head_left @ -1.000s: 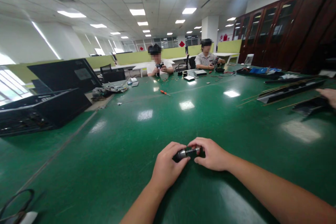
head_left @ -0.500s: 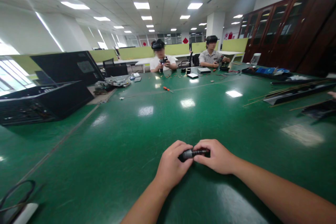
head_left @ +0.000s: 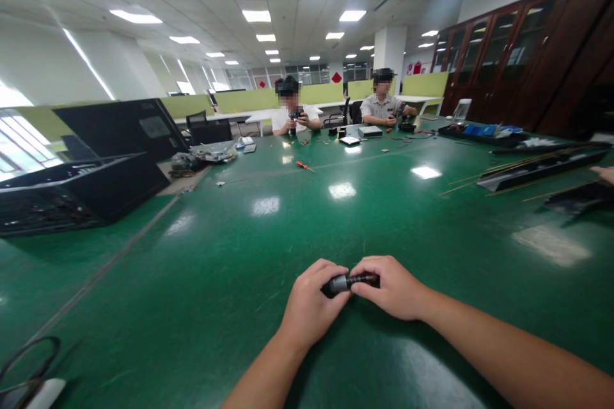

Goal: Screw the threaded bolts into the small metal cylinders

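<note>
We find a small dark cylindrical part [head_left: 352,282] held low over the near middle of the green bench [head_left: 240,249]. The left hand [head_left: 311,303] is curled around its metallic left end; the right hand [head_left: 391,287] pinches the dark right end. An orange-handled screwdriver [head_left: 303,166] lies far off.

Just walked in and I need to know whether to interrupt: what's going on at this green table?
The person wearing the camera grips a small dark cylindrical part with a metal section, left hand on one end, right hand on the other, low over the green table. Whether it touches the table is unclear. Across the table, two seated people handle small items of their own. A black open case sits to the left, and a red-handled screwdriver lies mid-table.
</note>
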{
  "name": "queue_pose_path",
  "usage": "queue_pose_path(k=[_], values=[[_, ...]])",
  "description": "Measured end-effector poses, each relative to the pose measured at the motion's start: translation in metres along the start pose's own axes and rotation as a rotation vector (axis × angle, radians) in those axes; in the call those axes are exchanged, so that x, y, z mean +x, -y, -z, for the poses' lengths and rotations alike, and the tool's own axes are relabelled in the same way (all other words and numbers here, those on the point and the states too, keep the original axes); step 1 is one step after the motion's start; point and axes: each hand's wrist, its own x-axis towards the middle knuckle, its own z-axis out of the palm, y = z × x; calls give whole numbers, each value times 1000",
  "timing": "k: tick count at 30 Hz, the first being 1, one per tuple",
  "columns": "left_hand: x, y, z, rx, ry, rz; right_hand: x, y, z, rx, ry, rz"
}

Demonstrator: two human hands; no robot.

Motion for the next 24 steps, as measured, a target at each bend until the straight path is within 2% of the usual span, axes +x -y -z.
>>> queue_pose_path(k=[24], values=[[0,2,2,-12,-25,29,-1,0,2,-30,-33,9]])
